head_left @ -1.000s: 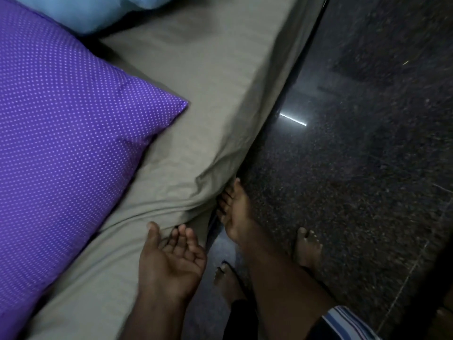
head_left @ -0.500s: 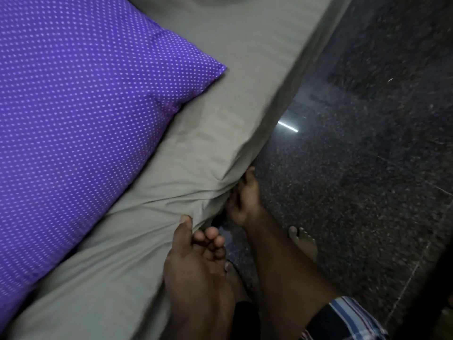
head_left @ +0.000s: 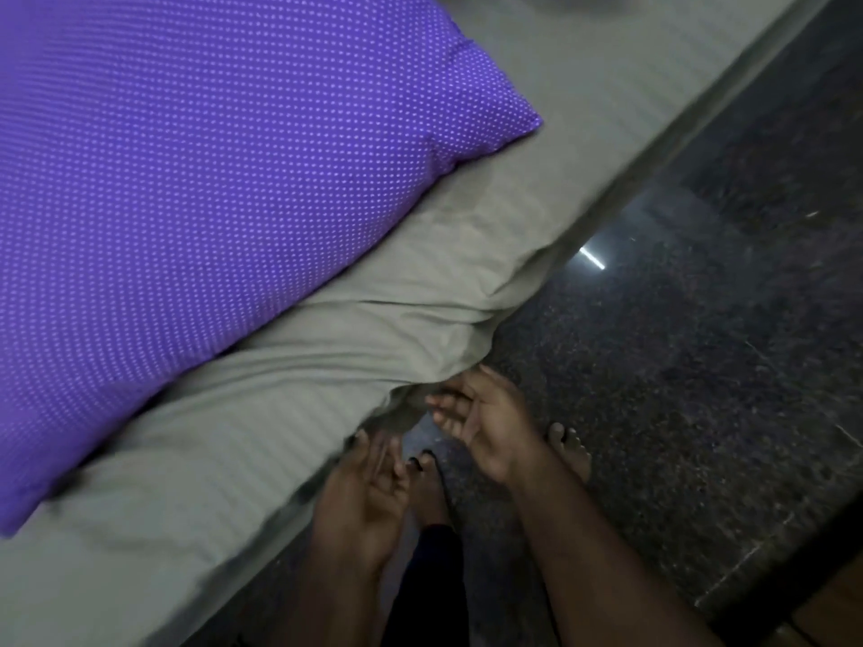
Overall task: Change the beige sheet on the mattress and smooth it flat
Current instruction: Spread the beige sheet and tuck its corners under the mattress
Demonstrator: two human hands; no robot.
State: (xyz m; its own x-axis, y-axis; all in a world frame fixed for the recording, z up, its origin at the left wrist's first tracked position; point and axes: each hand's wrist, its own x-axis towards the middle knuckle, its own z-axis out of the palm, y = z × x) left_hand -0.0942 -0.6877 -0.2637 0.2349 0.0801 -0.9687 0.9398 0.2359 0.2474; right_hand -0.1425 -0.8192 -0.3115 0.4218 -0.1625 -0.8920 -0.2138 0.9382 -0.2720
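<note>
both hands, left hand point(head_left: 369, 488) and right hand point(head_left: 481, 417), hang spread and empty beside the bunched sheet point(head_left: 373, 329) at the mattress edge, likely to tuck it under; pillow point(head_left: 210, 179) weighs it down.

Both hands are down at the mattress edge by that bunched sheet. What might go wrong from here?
1. The purple pillow lies on the beige sheet; pulling may drag it or leave the wrinkles trapped.
2. Both the left hand and the right hand are open and blurred, so a grab at the hanging fold could miss.
3. Bare feet on the glossy floor might slip during a hard tug.
</note>
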